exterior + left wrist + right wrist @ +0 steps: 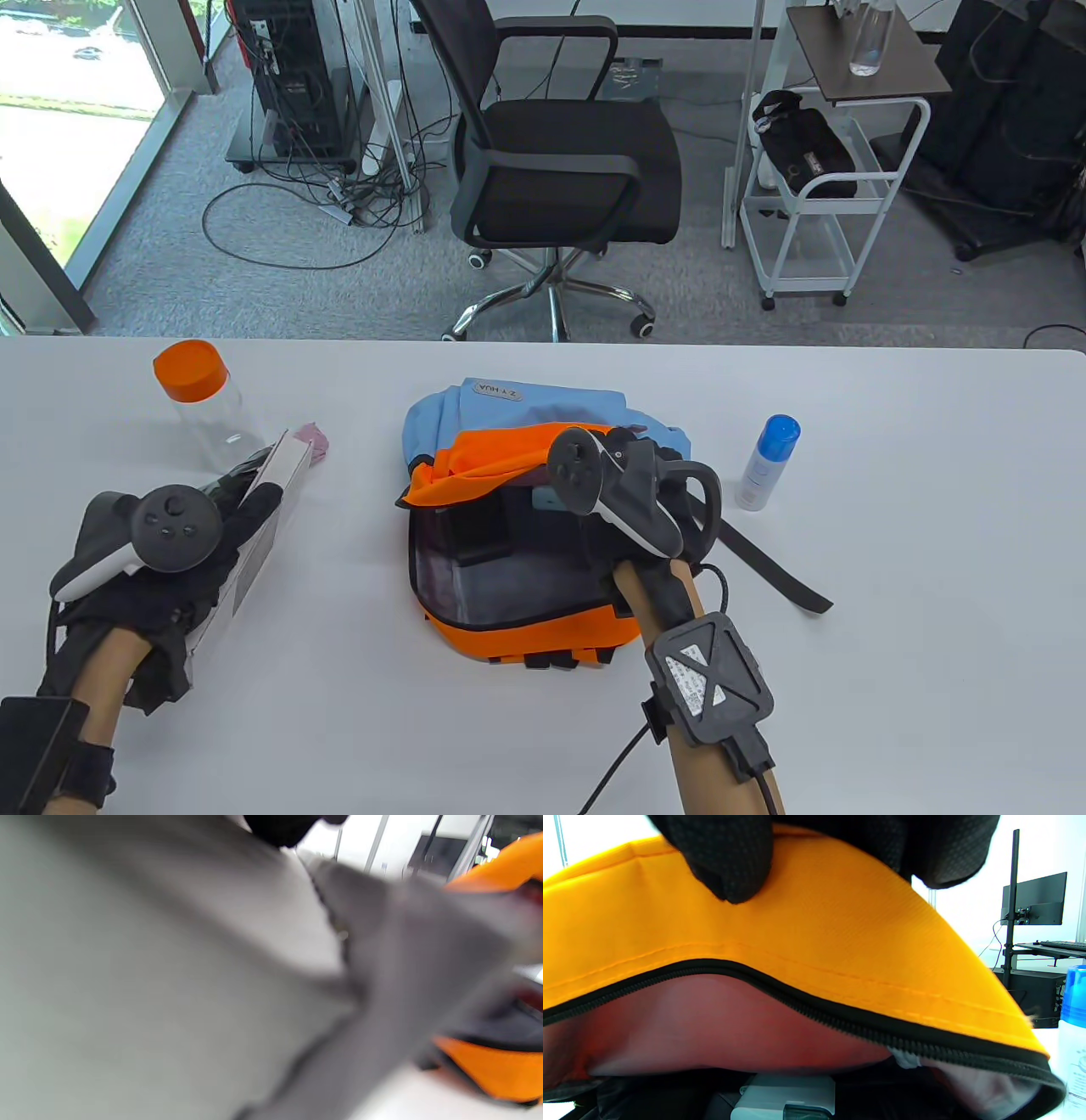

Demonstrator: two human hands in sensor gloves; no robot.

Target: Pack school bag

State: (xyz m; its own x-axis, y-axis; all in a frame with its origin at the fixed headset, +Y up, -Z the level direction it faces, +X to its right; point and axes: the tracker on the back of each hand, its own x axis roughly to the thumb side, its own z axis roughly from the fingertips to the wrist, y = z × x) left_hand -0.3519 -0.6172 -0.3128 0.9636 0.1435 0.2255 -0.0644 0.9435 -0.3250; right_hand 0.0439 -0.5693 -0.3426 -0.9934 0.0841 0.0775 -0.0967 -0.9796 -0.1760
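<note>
Orange bag [517,543] is part packed; right hand [628,492] lifts its flap, left hand [161,543] grasps a book [263,518], bottles wait.

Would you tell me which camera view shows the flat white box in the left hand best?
The table view: there the white box shows tilted in the left hand, beside the school bag. The left wrist view shows only a blurred grey surface, likely that box. The right wrist view does not show it.

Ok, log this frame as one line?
left hand: holds grey book | right hand: lifts orange flap | school bag: open
</note>
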